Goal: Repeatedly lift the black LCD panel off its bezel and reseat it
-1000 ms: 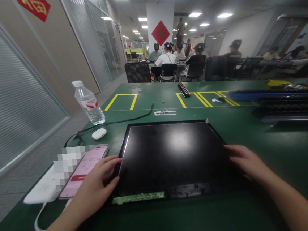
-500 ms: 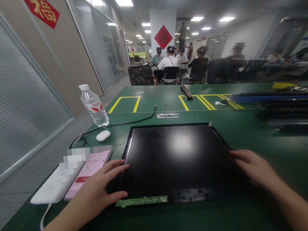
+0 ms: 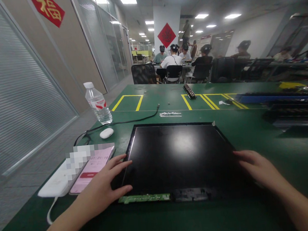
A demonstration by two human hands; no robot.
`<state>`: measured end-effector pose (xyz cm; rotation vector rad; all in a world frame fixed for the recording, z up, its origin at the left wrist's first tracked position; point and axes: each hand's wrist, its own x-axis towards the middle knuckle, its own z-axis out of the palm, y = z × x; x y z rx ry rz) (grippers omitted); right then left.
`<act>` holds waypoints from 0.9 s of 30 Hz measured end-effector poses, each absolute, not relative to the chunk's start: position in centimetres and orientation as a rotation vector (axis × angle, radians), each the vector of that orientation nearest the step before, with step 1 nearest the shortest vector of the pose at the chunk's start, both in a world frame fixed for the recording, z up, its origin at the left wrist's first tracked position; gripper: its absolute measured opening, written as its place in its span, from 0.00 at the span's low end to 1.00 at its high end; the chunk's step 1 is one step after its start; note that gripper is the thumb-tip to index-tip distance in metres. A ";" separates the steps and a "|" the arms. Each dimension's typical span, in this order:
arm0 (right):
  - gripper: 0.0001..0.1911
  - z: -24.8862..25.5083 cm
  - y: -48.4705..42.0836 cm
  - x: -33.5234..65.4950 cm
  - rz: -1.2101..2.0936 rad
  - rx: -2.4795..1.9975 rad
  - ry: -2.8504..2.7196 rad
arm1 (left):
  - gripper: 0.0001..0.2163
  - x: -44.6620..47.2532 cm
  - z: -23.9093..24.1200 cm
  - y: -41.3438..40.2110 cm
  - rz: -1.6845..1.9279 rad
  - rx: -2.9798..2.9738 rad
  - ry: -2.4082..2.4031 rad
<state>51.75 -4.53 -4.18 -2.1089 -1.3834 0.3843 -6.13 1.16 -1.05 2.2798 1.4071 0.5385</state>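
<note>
A black LCD screen panel (image 3: 179, 156) lies face up on the green table, with a green circuit board (image 3: 144, 198) along its near left edge. My left hand (image 3: 106, 182) grips the panel's left side; its fingertips are over the border and the thumb lies near the circuit board. At the opposite side, my right hand (image 3: 258, 165) has its fingers against the right edge. The underside of the right hand is in shadow, and its grip is partly hidden.
Left of the panel are a pink-screened phone (image 3: 94, 172), a white power bank (image 3: 57, 181), a white earbud case (image 3: 106, 133) and a water bottle (image 3: 98, 104). A black cable (image 3: 132, 121) runs behind. Blurred dark parts (image 3: 294, 105) lie at right; people sit beyond.
The whole view has shifted slightly to the right. Both hands keep their places at the panel's sides.
</note>
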 end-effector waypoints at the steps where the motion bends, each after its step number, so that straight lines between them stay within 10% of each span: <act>1: 0.22 -4.2 -4.6 51.8 0.384 -2.108 -1.378 | 0.29 -6.0 -0.9 1.1 0.517 2.255 1.430; 27: 0.27 -3.9 -4.5 50.9 0.332 -2.077 -1.208 | 0.27 -3.0 1.1 0.3 0.851 1.738 1.484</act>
